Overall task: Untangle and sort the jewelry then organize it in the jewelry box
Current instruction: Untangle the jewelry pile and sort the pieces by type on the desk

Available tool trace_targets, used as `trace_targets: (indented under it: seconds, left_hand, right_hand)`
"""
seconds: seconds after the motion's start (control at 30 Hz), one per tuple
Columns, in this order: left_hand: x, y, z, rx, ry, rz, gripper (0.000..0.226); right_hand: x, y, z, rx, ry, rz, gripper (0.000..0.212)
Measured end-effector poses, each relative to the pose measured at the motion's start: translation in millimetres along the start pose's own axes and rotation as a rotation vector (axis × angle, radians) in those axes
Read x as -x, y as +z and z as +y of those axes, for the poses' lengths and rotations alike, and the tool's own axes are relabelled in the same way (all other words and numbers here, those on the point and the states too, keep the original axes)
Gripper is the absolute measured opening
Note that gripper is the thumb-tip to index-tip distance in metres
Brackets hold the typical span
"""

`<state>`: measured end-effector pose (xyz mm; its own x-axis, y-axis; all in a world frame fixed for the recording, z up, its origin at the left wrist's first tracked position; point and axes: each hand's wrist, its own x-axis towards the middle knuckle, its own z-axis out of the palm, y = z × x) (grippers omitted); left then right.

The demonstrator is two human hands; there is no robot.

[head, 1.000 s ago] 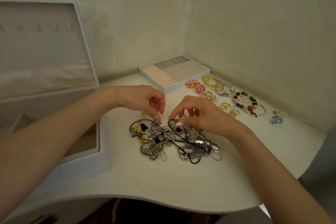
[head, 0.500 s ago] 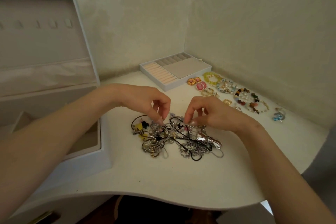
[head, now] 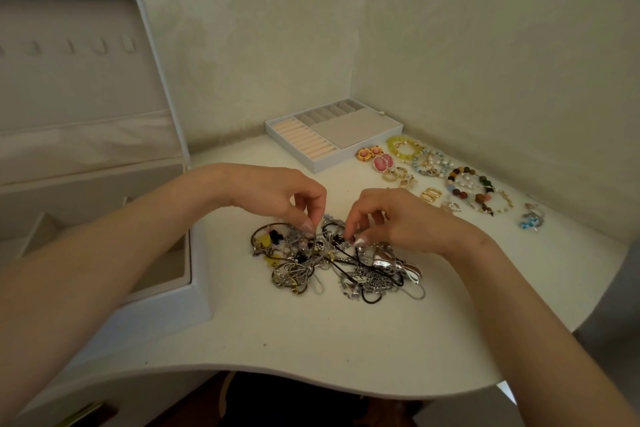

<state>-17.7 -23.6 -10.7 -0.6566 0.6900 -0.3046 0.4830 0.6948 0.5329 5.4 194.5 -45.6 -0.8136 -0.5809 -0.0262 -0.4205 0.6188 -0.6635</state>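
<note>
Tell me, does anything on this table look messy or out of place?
Yes: the tangled heap of chains and cords is knotted together, unlike the bracelets laid neatly to its right. The left hand and right hand pinch it.

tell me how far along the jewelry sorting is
Partly done: bracelets and earrings lie sorted at the right. In hand: left hand and right hand pinch strands in the tangled pile. Remaining: untangling that pile and filling the bare tray and open jewelry box.

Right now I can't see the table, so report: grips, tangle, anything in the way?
Left grip and right grip each pinching strands atop the tangle. Tangle one knotted heap. Tray and bracelets lie beyond, not in the way.
</note>
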Motion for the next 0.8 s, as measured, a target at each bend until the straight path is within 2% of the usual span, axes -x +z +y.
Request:
trace_targets:
  seconds: [0.13, 0.27, 0.33, 0.4, 0.47, 0.63, 0.8]
  left_hand:
    - [2.5, -3.3, 2.1, 0.068, 0.038, 0.003, 0.014]
    - [7.9, -8.2, 3.1, 0.135, -0.003, -0.081, 0.003]
    - [6.4, -7.8, 0.9, 0.113, -0.039, -0.017, 0.004]
    - [3.4, -9.2, -2.1, -0.005, -0.065, 0.124, 0.006]
    - [4.2, -13.5, -6.5, -0.133, -0.132, 0.175, 0.012]
    - [12.8, -17.5, -16.1, -0.278, -0.361, -0.124, 0.021]
    - [8.4, -15.4, -15.8, -0.226, -0.316, -0.149, 0.022]
  right_hand:
    - [1.9, -1.8, 0.1, 0.014, -0.008, -0.019, 0.024]
    - [2.9, -4.2, 0.1, -0.01, 0.025, 0.019, 0.022]
    - [3.8, -4.7, -0.4, -0.001, 0.031, 0.027, 0.022]
    - [5.4, -5.1, -0.6, 0.008, 0.035, 0.029, 0.021]
    - [6.4, -6.1, -1.0, 0.017, 0.034, 0.027, 0.018]
    - [5.3, -6.5, -0.3, 0.05, 0.044, 0.002, 0.02]
    - [3.4, -3.4, 0.7, 0.023, 0.035, -0.012, 0.023]
